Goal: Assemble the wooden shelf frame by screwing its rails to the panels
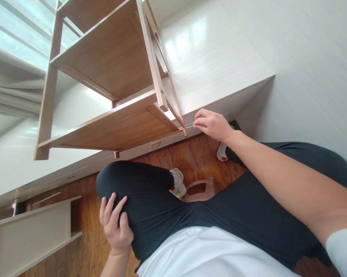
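Note:
A wooden shelf unit (104, 61) with several boards stands tilted in my view on the white ledge in front of me. My right hand (212, 124) is beside the lower right corner of its lowest board (118, 129), thumb and fingers pinched. Between them is a thin metal rod (195, 125), which looks like a hex key; its tip reaches toward the end of the shelf's leg (184, 131). The fingers partly hide the rod. My left hand (115, 223) rests on my left knee, fingers spread, holding nothing.
The white ledge (214, 57) has a drawer-like front with a small handle (155, 145). A brown plastic stool (209, 189) shows between my legs. A pale panel frame (35, 238) lies on the wooden floor at lower left. Grey curtains (14, 84) hang by the window.

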`<state>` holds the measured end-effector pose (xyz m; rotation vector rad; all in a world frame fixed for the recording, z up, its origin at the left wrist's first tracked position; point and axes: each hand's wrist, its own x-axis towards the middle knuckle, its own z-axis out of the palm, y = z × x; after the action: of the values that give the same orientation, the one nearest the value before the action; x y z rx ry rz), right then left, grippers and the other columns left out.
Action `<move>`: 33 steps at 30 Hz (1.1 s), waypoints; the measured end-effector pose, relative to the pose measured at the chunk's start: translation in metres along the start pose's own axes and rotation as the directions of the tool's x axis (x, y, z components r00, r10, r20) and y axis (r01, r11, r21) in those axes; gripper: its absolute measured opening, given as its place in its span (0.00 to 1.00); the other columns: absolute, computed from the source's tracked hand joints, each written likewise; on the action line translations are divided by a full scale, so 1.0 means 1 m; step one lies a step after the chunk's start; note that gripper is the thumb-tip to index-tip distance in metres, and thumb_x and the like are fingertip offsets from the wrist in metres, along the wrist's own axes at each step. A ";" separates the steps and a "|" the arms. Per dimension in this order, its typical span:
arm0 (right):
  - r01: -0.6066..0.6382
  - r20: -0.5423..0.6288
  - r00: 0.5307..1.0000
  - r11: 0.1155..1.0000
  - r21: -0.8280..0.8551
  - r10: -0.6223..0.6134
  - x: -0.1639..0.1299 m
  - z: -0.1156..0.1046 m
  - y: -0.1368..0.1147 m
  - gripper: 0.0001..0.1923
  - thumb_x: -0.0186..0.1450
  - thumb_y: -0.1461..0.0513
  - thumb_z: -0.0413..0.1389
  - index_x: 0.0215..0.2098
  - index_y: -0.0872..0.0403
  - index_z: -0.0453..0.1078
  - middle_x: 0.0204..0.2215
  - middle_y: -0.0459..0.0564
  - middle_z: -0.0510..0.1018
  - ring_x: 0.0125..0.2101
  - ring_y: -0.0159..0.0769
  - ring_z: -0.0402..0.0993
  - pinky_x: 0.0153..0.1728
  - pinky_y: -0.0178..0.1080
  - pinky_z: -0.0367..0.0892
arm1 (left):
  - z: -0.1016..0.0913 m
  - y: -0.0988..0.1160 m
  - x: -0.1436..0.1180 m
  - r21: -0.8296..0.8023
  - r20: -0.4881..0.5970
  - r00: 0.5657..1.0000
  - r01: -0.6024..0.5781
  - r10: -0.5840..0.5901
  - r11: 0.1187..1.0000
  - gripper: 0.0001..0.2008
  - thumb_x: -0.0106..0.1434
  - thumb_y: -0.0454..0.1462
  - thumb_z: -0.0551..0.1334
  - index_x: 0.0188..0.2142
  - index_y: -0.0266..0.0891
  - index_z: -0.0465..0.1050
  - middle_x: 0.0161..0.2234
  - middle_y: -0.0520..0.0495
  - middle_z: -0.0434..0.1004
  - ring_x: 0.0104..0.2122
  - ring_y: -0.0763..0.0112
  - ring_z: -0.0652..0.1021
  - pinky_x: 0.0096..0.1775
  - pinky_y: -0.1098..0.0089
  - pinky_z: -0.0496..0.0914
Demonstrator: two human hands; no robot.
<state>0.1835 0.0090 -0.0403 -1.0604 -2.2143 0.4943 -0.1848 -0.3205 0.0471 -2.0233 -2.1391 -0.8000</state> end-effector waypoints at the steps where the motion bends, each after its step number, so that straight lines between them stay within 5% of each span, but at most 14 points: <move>1: 0.000 -0.002 1.000 1.000 -0.005 0.000 0.000 0.000 0.000 0.10 0.74 0.60 0.59 0.35 0.50 0.81 0.43 0.50 0.81 0.39 0.38 0.76 0.31 0.39 0.61 | 0.000 0.000 0.000 0.001 -0.001 1.000 0.000 0.000 1.000 0.19 0.73 0.35 0.57 0.59 0.42 0.78 0.70 0.41 0.69 0.73 0.44 0.62 0.73 0.38 0.53; 22: 0.118 -0.046 0.991 0.987 -0.114 -0.124 -0.002 0.001 0.000 0.16 0.77 0.58 0.54 0.36 0.50 0.81 0.40 0.51 0.82 0.40 0.39 0.74 0.31 0.39 0.60 | 0.001 0.001 0.002 -0.005 -0.001 1.000 0.005 -0.005 1.000 0.19 0.73 0.34 0.57 0.59 0.42 0.78 0.70 0.41 0.69 0.73 0.44 0.62 0.73 0.37 0.53; 33: 0.010 -0.061 0.998 0.994 0.112 -0.003 -0.005 0.016 0.002 0.10 0.75 0.59 0.58 0.37 0.51 0.81 0.40 0.51 0.82 0.40 0.41 0.76 0.38 0.41 0.67 | -0.001 0.003 0.003 -0.005 0.003 1.000 0.000 0.000 1.000 0.19 0.73 0.34 0.57 0.59 0.43 0.78 0.70 0.41 0.69 0.73 0.44 0.62 0.73 0.38 0.53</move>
<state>0.1758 0.0056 -0.0552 -0.9958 -2.1110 0.5694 -0.1825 -0.3184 0.0496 -2.0288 -2.1402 -0.8041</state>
